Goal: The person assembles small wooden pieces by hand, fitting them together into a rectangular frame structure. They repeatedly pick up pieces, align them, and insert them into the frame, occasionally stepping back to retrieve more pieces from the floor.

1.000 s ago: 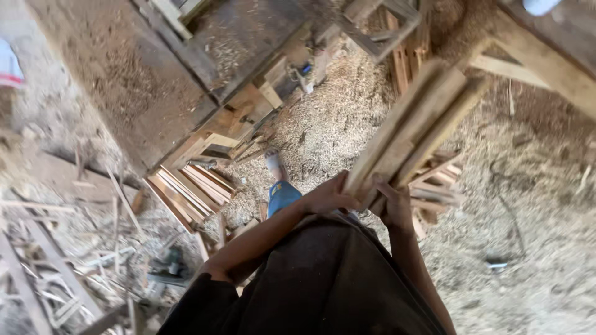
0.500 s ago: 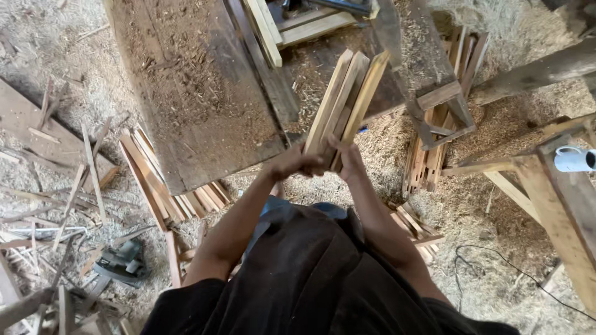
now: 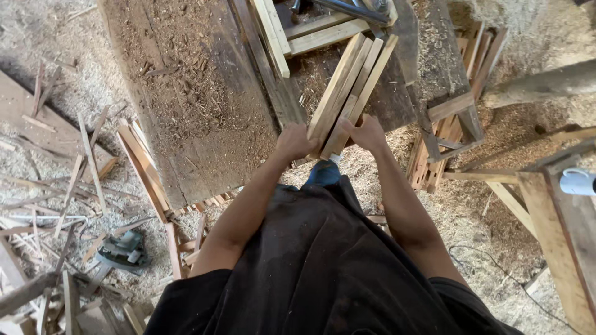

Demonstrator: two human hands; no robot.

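Gripping wooden slat bundle, left hand, right hand, over workbench.

The old workbench was covered in sawdust. A few light planks lay on it up top.

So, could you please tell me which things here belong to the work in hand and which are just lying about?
In hand: slats, held by left hand and right hand; workbench.
Lying about: power tool, floor offcuts, white cup, cable.
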